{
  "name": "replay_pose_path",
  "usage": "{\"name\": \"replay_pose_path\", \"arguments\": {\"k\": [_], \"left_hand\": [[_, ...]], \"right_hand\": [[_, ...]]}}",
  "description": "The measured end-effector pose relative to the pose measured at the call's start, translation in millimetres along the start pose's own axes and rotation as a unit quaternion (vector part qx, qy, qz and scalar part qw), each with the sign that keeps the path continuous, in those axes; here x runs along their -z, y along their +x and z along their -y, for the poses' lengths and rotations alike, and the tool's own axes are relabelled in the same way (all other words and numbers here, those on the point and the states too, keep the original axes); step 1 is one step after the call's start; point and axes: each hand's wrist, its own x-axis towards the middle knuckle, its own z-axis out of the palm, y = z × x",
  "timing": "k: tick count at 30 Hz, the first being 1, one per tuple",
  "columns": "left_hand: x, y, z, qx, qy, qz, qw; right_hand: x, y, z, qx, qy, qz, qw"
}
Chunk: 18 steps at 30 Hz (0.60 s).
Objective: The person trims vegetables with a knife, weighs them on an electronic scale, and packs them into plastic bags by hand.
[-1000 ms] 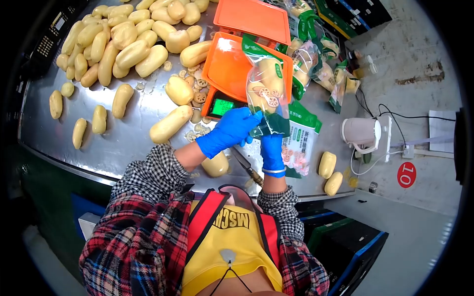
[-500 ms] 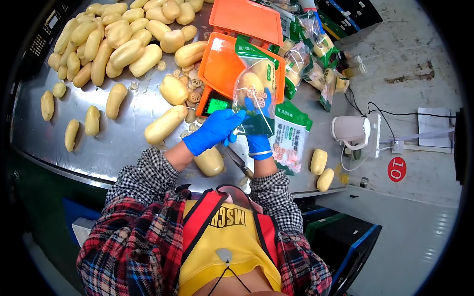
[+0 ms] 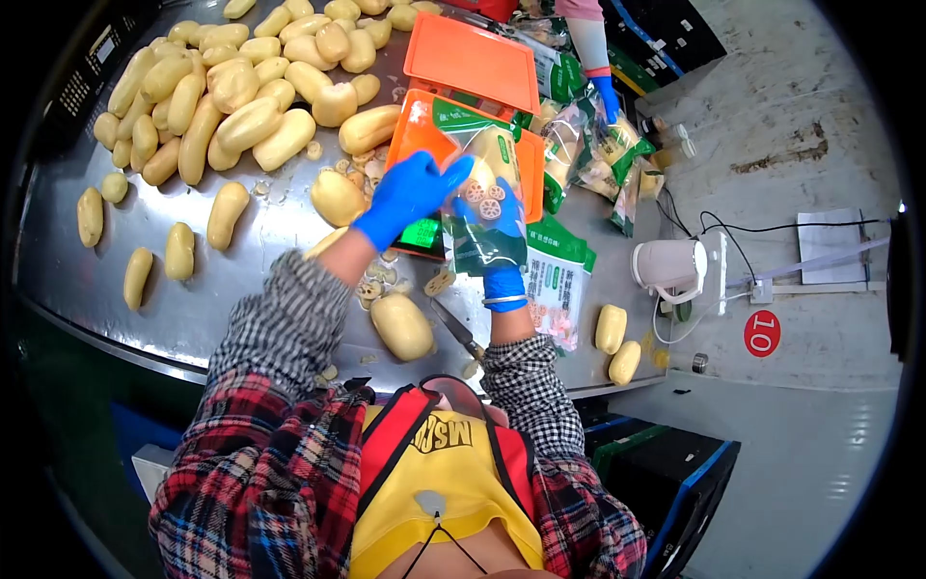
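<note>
My right hand (image 3: 504, 280), in a blue glove, supports a clear and green plastic bag of lotus root (image 3: 497, 154) from behind; its fingers show through the film. My left hand (image 3: 407, 198), also blue-gloved, is at the bag's left side, with a finger stretched toward the film and the thumb apart. Whether that finger presses on the bag I cannot tell. Behind the bag stands an orange-topped scale (image 3: 413, 121) with a lit green display (image 3: 422, 233). A knife (image 3: 456, 326) lies below my hands, beside a peeled lotus root piece (image 3: 401, 326).
A heap of lotus roots (image 3: 236, 87) covers the table's far left. Flat printed bags (image 3: 559, 280) lie right of my hands. Filled bags (image 3: 564, 145) are piled further right, where a co-worker's gloved hand (image 3: 606, 96) reaches in. A kettle (image 3: 666, 265) stands near the wall.
My left hand has come off the bag's lower edge and moved up and left along its side. A co-worker's hand has come in at the filled bags.
</note>
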Motion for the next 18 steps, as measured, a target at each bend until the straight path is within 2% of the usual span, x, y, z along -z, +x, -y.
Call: {"name": "replay_pose_path", "arguments": {"k": [3,5,6,7,9,12,15,16,17,18], "left_hand": [[-30.4,65.8,14.5,-0.066,0.066,-0.079,0.992],[-35.1,112.4,42.7,-0.164,0.111,-0.061,0.978],[-28.9,120.2,46.1,-0.212,0.134,-0.049,0.967],[-26.9,122.7,52.0,-0.153,0.047,-0.011,0.987],[-13.9,107.2,47.8,-0.028,-0.123,0.067,0.990],[-12.5,79.8,32.3,0.014,-0.232,0.013,0.973],[-8.8,33.9,14.1,0.054,-0.140,0.064,0.987],[-13.2,11.4,8.9,0.069,-0.156,0.089,0.981],[-14.0,-6.0,5.9,0.031,-0.091,0.097,0.991],[-10.6,-16.2,4.2,0.053,-0.029,0.115,0.991]], "right_hand": [[-35.0,-4.2,-39.5,-0.020,0.082,-0.042,0.996],[-45.6,-3.1,-43.5,-0.043,0.107,-0.059,0.992],[-42.9,-5.3,-46.7,-0.046,0.061,-0.046,0.996],[-40.5,-7.5,-50.8,-0.048,0.014,-0.033,0.998],[-38.4,-14.9,-55.2,-0.062,0.034,-0.029,0.997],[-43.7,-30.7,-57.0,-0.099,0.267,-0.011,0.959],[-55.5,-30.4,-60.5,-0.154,0.491,0.023,0.857],[-59.3,-27.0,-61.3,-0.168,0.549,0.033,0.818],[-62.9,-24.7,-62.3,-0.179,0.596,0.042,0.781],[-65.6,-22.8,-61.3,-0.187,0.637,0.052,0.746]]}}
